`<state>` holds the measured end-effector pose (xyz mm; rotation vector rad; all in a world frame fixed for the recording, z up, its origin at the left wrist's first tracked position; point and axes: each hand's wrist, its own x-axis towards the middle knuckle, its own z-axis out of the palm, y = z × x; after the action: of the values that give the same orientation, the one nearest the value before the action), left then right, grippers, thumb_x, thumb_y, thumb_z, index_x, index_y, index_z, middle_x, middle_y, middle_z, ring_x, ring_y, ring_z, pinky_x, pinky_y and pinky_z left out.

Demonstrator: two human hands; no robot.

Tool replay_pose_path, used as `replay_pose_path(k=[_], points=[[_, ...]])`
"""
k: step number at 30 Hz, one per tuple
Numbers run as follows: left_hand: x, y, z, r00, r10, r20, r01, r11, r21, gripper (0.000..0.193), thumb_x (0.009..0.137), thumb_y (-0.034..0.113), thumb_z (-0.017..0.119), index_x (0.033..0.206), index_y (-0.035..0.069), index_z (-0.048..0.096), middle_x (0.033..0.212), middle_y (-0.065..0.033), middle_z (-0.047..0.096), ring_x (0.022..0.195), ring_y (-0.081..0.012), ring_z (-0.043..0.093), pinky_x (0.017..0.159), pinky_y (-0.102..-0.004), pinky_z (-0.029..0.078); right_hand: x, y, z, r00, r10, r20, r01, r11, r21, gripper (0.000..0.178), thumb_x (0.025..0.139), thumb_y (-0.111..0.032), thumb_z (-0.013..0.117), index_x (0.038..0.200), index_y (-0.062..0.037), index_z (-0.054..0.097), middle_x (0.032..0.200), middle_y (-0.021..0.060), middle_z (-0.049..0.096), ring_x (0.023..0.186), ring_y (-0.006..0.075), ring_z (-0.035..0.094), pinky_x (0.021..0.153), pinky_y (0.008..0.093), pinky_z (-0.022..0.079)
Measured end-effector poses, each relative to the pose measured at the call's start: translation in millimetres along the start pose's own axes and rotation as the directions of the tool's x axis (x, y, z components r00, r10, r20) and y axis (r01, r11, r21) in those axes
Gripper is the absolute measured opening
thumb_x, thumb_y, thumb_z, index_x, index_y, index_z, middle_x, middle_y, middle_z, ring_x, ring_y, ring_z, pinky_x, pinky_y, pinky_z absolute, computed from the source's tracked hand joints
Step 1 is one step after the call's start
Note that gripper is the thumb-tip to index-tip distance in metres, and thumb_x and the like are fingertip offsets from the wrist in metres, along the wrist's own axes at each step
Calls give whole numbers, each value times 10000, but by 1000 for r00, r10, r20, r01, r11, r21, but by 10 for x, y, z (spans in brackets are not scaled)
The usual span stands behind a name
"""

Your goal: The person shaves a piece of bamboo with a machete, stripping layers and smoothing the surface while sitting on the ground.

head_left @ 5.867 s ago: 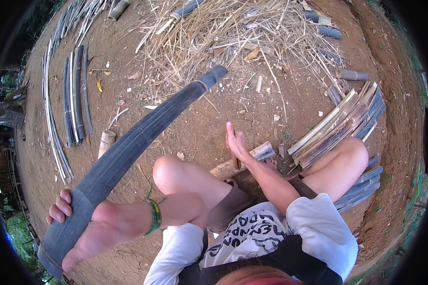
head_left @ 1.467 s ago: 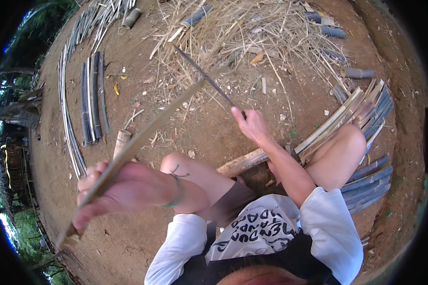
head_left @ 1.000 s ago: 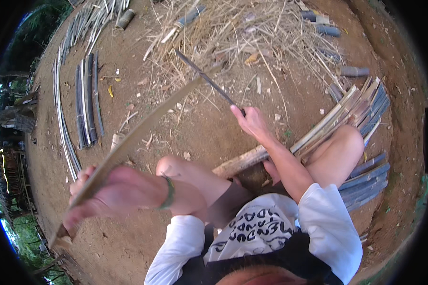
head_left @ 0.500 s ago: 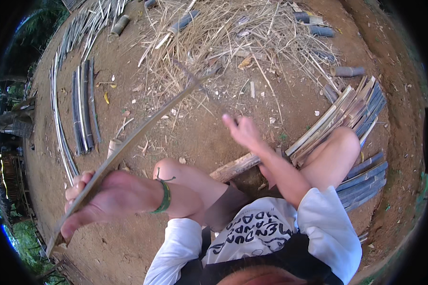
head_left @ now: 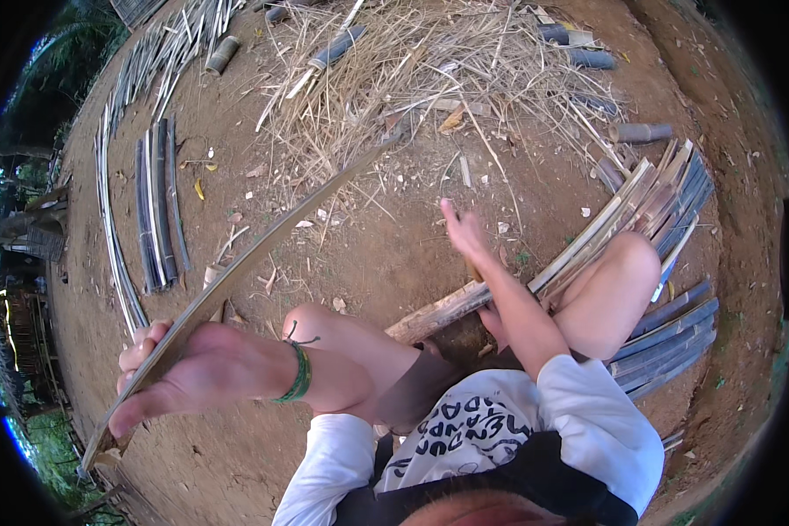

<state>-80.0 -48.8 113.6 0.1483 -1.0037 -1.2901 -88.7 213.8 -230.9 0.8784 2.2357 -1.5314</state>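
My left hand [head_left: 206,373] is closed around a long, split bamboo strip [head_left: 263,250] near its lower end, with the thumb along its near side. The strip slants up and away to the right, its far end over the dry shavings. My right hand [head_left: 466,238] is closed, thumb outstretched, in front of my knees and apart from the strip. A bit of the brown handle of a long knife [head_left: 473,270] shows below that fist; its blade cannot be made out now. Under the right forearm lies a pale wooden log [head_left: 438,313], between my bent legs.
Dry bamboo shavings [head_left: 394,70] heap up ahead. A bundle of split bamboo [head_left: 640,206] lies by my right knee, with more dark slats [head_left: 666,342] behind it. Long slats [head_left: 156,206] lie on the left. Short bamboo sections [head_left: 223,54] are scattered on the dirt.
My right hand has moved right and slightly nearer, away from the strip. The knife blade, seen crossing the strip before, no longer shows there. The left hand keeps its hold.
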Motion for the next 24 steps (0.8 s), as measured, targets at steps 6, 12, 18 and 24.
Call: replay_pose_path(k=[6,12,18,24], points=[[192,-144,-147,985,-61,164,89,981,-170,650,876,758,464,734,124,468,615,-16,495,558,-160,523,534,-249,478,-373,-48,306,836,-549,-28,543,832,-113,753,979,-650,451,675,17,628,560,147,567,532,285,556,554,473,441],[361,-284,-242,979,-100,178,142,959,-244,651,855,742,517,693,112,528,613,-24,502,565,-176,534,527,-263,507,237,18,246,941,-336,-46,326,935,-141,745,976,-679,429,707,-16,638,547,78,548,504,247,525,520,429,424],[500,-390,-367,972,-118,203,169,952,-256,689,826,770,531,675,98,537,608,-34,521,558,-179,542,530,-269,514,56,321,401,832,-546,-94,528,833,-169,783,964,-692,439,695,9,659,538,135,564,528,289,566,551,440,453],[433,-381,-333,996,-86,37,86,996,3,712,818,786,554,660,92,538,585,-50,548,539,-179,596,540,-282,550,6,73,289,970,-234,-66,208,941,-267,731,969,-634,480,776,40,689,635,237,630,625,376,647,625,501,486]])
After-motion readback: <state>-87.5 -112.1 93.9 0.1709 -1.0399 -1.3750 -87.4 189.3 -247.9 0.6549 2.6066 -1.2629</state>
